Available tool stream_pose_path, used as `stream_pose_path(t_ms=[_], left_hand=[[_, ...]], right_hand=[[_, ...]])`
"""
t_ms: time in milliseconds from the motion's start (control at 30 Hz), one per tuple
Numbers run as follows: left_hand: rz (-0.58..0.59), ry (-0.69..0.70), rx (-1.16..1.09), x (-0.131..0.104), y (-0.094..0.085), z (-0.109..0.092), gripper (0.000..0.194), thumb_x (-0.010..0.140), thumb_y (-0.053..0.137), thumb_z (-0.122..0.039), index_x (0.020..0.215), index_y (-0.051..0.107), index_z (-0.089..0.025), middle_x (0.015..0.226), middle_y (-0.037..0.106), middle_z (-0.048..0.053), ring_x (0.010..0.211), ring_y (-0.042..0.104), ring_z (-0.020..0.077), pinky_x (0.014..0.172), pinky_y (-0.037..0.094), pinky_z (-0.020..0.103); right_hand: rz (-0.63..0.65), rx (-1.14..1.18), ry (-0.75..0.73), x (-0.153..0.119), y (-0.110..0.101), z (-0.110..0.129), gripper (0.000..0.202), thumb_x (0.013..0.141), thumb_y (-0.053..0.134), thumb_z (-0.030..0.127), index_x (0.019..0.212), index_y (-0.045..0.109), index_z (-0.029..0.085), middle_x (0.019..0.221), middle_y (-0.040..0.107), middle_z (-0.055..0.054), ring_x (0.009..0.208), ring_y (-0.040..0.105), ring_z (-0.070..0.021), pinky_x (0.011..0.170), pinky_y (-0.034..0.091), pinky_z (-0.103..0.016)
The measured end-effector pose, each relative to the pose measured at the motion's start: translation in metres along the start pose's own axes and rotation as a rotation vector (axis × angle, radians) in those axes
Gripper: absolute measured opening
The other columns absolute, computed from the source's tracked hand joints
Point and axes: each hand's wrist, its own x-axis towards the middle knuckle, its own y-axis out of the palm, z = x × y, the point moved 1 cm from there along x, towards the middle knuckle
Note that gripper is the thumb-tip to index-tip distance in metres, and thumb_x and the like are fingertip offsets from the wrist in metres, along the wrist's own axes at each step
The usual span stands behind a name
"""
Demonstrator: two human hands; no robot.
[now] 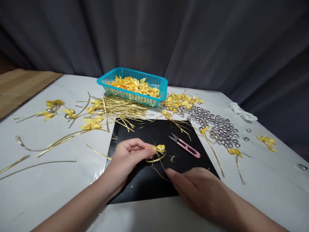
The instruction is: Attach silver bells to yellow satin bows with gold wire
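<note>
My left hand [130,155] pinches a small yellow ribbon bow [160,148] between thumb and fingertips. A looped gold cord [156,160] hangs below the bow. From the bow a thin thread [158,172] curves down towards my right hand [199,190], whose thumb and forefinger are closed at its end. The other fingers of the right hand are curled and partly hidden. Both hands are over a black mat [149,190]. Pink-handled thread snips [185,146] lie on the mat beyond the right hand, blades pointing up and left.
A turquoise basket [132,94] of yellow bows stands at the back. Before it lies a pile of gold cords [123,108]. Silver beads [217,125] are heaped to the right. Finished-looking bows with cords [90,123] lie at left, and a white cloth [243,112] at far right.
</note>
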Motion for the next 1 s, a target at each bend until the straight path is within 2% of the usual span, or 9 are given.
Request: stream_pose_path(t_ms=[67, 233, 367, 467, 567, 633, 733, 867, 1000], left_hand=[[-0.001, 0.006, 0.007, -0.001, 0.0, 0.001, 0.008, 0.061, 0.077, -0.017, 0.06, 0.069, -0.016, 0.062, 0.071, -0.001, 0.058, 0.059, 0.005, 0.057, 0.043, 0.011], [-0.012, 0.002, 0.008, 0.0, 0.001, 0.001, 0.009, 0.06, 0.077, -0.018, 0.059, 0.069, -0.015, 0.06, 0.07, -0.002, 0.057, 0.059, 0.0048, 0.058, 0.044, 0.011], [-0.021, 0.011, 0.041, -0.001, 0.002, 0.0, 0.009, 0.057, 0.077, -0.016, 0.057, 0.068, -0.015, 0.063, 0.072, -0.001, 0.057, 0.06, 0.0057, 0.057, 0.045, 0.012], [-0.009, 0.017, 0.114, -0.002, 0.004, -0.002, 0.011, 0.054, 0.076, -0.012, 0.052, 0.065, -0.015, 0.063, 0.072, 0.001, 0.056, 0.06, 0.0072, 0.056, 0.045, 0.014], [0.021, 0.031, 0.211, -0.002, 0.006, 0.001, 0.011, 0.05, 0.074, -0.008, 0.05, 0.065, -0.015, 0.058, 0.07, 0.0, 0.052, 0.058, 0.0077, 0.052, 0.042, 0.016], [0.056, 0.047, 0.265, -0.002, 0.005, 0.004, 0.01, 0.05, 0.072, -0.008, 0.05, 0.065, -0.016, 0.049, 0.065, -0.002, 0.044, 0.052, 0.0065, 0.045, 0.037, 0.016], [0.116, 0.063, 0.317, -0.002, 0.004, 0.009, 0.009, 0.054, 0.069, -0.009, 0.051, 0.065, -0.016, 0.044, 0.059, -0.003, 0.039, 0.045, 0.0057, 0.042, 0.031, 0.017], [0.148, 0.047, 0.326, -0.002, 0.004, 0.008, 0.008, 0.055, 0.07, -0.01, 0.052, 0.066, -0.016, 0.053, 0.066, 0.0, 0.042, 0.049, 0.007, 0.044, 0.035, 0.018], [0.091, 0.015, 0.232, -0.003, 0.005, 0.002, 0.011, 0.052, 0.074, -0.01, 0.051, 0.065, -0.016, 0.059, 0.07, 0.002, 0.049, 0.057, 0.0089, 0.05, 0.042, 0.018]], right_hand=[[-0.012, -0.047, -0.044, 0.0, 0.0, 0.003, 0.034, 0.095, 0.024, 0.009, 0.084, 0.055, 0.012, 0.047, 0.049, 0.003, 0.036, 0.036, -0.0093, 0.045, 0.015, -0.028], [-0.066, -0.1, -0.127, 0.002, -0.005, 0.007, 0.036, 0.091, 0.022, 0.001, 0.099, 0.057, 0.005, 0.053, 0.055, 0.0, 0.042, 0.046, -0.011, 0.047, 0.024, -0.027], [-0.057, -0.079, -0.14, 0.007, -0.011, 0.01, 0.037, 0.091, 0.021, 0.001, 0.096, 0.058, 0.006, 0.054, 0.057, 0.0, 0.042, 0.048, -0.0114, 0.046, 0.026, -0.028], [-0.133, -0.051, -0.14, 0.011, -0.021, 0.009, 0.039, 0.093, 0.019, 0.005, 0.093, 0.058, 0.008, 0.05, 0.054, 0.001, 0.039, 0.044, -0.0108, 0.045, 0.024, -0.028], [-0.109, -0.02, -0.087, 0.019, -0.032, 0.001, 0.041, 0.096, 0.017, 0.011, 0.087, 0.058, 0.013, 0.044, 0.046, 0.003, 0.037, 0.039, -0.0091, 0.043, 0.021, -0.026], [-0.081, -0.015, -0.06, 0.026, -0.037, -0.007, 0.034, 0.095, 0.025, 0.014, 0.082, 0.057, 0.015, 0.043, 0.043, 0.005, 0.037, 0.037, -0.0075, 0.042, 0.02, -0.024], [-0.184, -0.058, -0.036, 0.038, -0.037, -0.022, 0.021, 0.092, 0.041, 0.015, 0.079, 0.058, 0.015, 0.045, 0.045, 0.006, 0.039, 0.038, -0.0063, 0.043, 0.023, -0.022], [-0.26, 0.062, -0.005, 0.049, -0.023, -0.039, 0.013, 0.089, 0.049, 0.014, 0.085, 0.061, 0.012, 0.054, 0.056, 0.004, 0.041, 0.041, -0.0032, 0.045, 0.031, -0.016], [-0.323, 0.119, 0.078, 0.047, -0.018, -0.047, 0.013, 0.087, 0.05, 0.012, 0.085, 0.063, 0.01, 0.049, 0.052, 0.006, 0.036, 0.034, -0.0017, 0.041, 0.029, -0.015]])
